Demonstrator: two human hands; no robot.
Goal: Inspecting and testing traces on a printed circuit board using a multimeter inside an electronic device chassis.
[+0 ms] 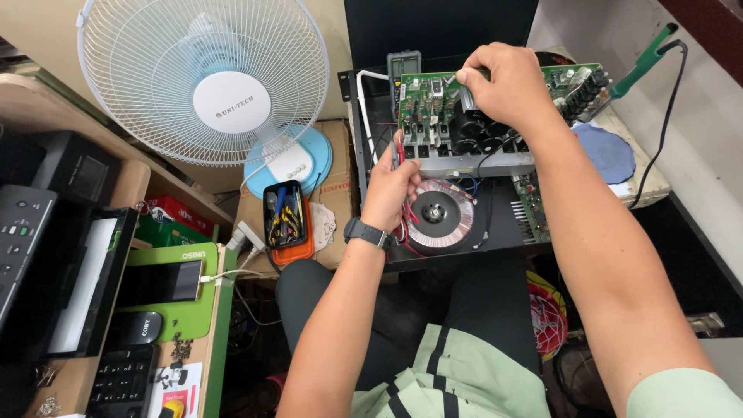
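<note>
An opened black amplifier chassis (495, 224) lies in front of me with a round toroidal transformer (437, 213) inside. A green circuit board (433, 108) with black capacitors and a metal heatsink is tilted up over the chassis. My right hand (507, 81) grips the board's top edge. My left hand (391, 186), with a dark watch on the wrist, pinches red wires at the board's lower left corner, next to the transformer.
A white standing fan (205, 77) stands at the left. A tray of pliers (286, 217) rests on a cardboard box. A multimeter (402, 66) sits behind the chassis, a green soldering iron (642, 62) at the right. Phone (159, 282), keyboard (120, 383) and screws lie at the left.
</note>
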